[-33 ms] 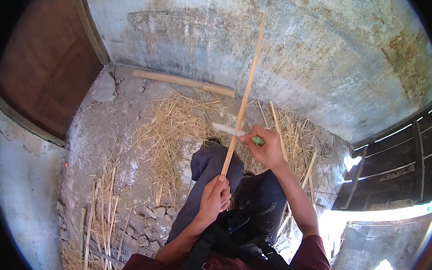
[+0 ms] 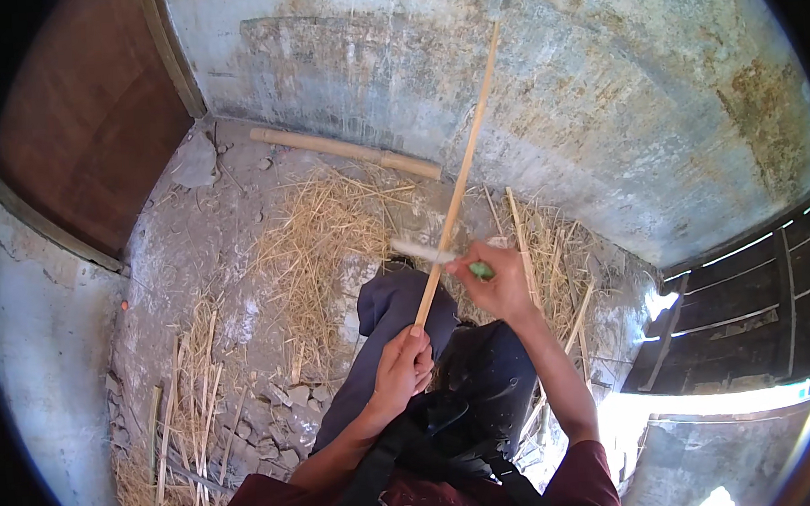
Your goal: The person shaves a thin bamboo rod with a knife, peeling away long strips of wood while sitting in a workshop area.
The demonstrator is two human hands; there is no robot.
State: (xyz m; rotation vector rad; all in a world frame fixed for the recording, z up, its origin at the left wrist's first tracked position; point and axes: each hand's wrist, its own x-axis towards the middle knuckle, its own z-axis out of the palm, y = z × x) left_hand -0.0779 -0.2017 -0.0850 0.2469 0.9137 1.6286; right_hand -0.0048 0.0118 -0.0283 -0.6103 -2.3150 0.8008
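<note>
A long, thin bamboo strip (image 2: pixel 467 163) slants up and away from my lap toward the far wall. My left hand (image 2: pixel 404 367) is closed round its near end, above my thigh. In my right hand (image 2: pixel 496 280) is a knife (image 2: pixel 420 250) with a pale blade and a green handle, the fingers wrapped round the handle. The blade lies across the strip, a little beyond my left hand, and points left. Motion smears the blade slightly. Whether the edge bites into the strip I cannot tell.
A thick bamboo pole (image 2: pixel 345 152) lies along the foot of the stained wall (image 2: pixel 598 87). Heaps of shavings (image 2: pixel 317 235) cover the floor ahead. Split strips (image 2: pixel 194 429) lie at the left, near broken rubble (image 2: pixel 277 434). A brown door panel (image 2: pixel 86 114) stands far left.
My right hand and the knife have shifted slightly nearer along the strip, toward my left hand. My left hand and the strip stay nearly in place.
</note>
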